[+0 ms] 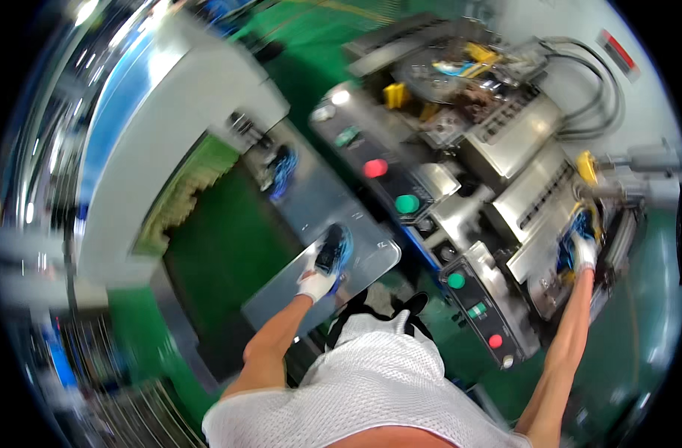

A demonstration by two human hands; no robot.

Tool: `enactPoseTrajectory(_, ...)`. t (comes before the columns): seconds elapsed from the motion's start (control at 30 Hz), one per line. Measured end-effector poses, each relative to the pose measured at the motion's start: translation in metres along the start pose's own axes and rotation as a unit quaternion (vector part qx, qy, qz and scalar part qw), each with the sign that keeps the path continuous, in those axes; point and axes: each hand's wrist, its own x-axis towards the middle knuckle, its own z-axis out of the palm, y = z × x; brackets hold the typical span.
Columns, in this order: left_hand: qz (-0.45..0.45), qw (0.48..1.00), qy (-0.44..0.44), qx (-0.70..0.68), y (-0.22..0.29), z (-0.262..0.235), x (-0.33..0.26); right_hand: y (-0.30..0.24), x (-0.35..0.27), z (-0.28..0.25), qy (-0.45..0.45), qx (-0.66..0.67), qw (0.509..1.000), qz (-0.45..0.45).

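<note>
My left hand (316, 284), in a white glove, grips one end of a black and blue shoe (334, 248) over the grey metal table (374, 257). My right hand (583, 252), gloved the same way, reaches far to the right and closes on another dark blue shoe (574, 228) at the lower station of a metal machine (531, 205). Motion blur softens both hands, and the right fingers are partly hidden against the shoe. Farther up the table lies a third blue and black shoe (283, 172), touched by neither hand.
Red and green push buttons sit on two control panels (479, 306) along the machine's near side. A large white and blue housing (184, 97) with a bristly fringe (184, 196) stands at left. Cables (598, 89) loop at the upper right. The floor (609, 373) is green.
</note>
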Motion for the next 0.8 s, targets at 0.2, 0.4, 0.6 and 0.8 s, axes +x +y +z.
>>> enactPoseTrajectory(0.2,0.011,0.977,0.019,-0.214,-0.042,0.033,0.011,-0.061,-0.218,0.139,0.16,-0.148,0.925,-0.31)
enactPoseTrajectory(0.4,0.115,0.962,-0.036,-0.243,-0.046,0.035,0.042,0.004,-0.308,0.287,0.004,-0.57,0.768,-0.29)
enactPoseTrajectory(0.6,0.295,0.903,-0.043,-0.309,-0.086,0.068,0.075,-0.009,-0.296,0.303,-0.006,-0.625,0.745,-0.233)
enactPoseTrajectory(0.8,0.196,0.9,0.305,-0.244,-0.206,-0.112,0.263,-0.034,-0.425,0.444,-0.248,-0.341,0.893,-0.157)
